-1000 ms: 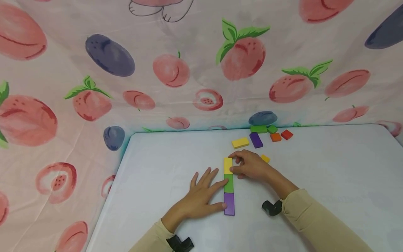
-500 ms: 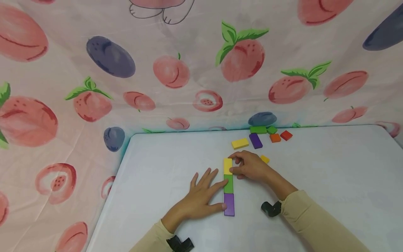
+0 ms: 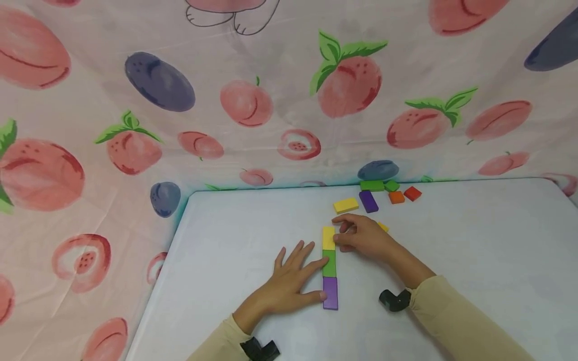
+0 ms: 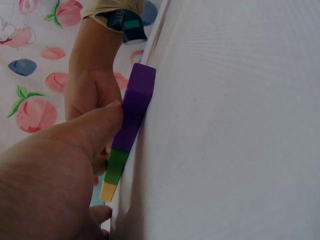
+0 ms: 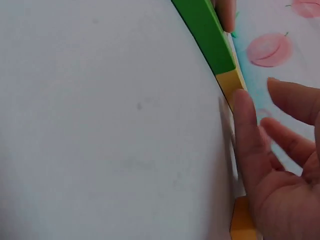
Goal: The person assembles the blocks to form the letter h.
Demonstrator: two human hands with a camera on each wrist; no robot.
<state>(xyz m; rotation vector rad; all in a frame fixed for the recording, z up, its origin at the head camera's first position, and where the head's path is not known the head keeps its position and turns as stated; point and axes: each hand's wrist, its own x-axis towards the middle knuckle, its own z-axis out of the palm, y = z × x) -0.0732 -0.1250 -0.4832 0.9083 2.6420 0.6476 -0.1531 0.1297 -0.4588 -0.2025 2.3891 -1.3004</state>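
Observation:
Three blocks lie end to end in a straight column on the white table: yellow (image 3: 328, 237) at the far end, green (image 3: 330, 269) in the middle, purple (image 3: 331, 300) nearest. My left hand (image 3: 286, 290) is spread flat beside them, its index fingertip touching the green block and its thumb the purple one. At the yellow block's right side is my right hand (image 3: 368, 237). Its thumb touches that block's edge in the right wrist view, while the index finger stands apart from it. Both hands also show in the left wrist view, around the purple block (image 4: 135, 105).
Toward the back lie a yellow block (image 3: 345, 205), a dark purple block (image 3: 369, 201), a long green block (image 3: 372, 186), a small green block (image 3: 391, 185), an orange block (image 3: 397, 197) and a red block (image 3: 413, 193). Another yellow block (image 3: 383, 227) is partly hidden behind my right hand.
My right hand has loosened from the yellow block and shifted slightly right, its index finger now off the block's far end. The left hand and the column have stayed put.

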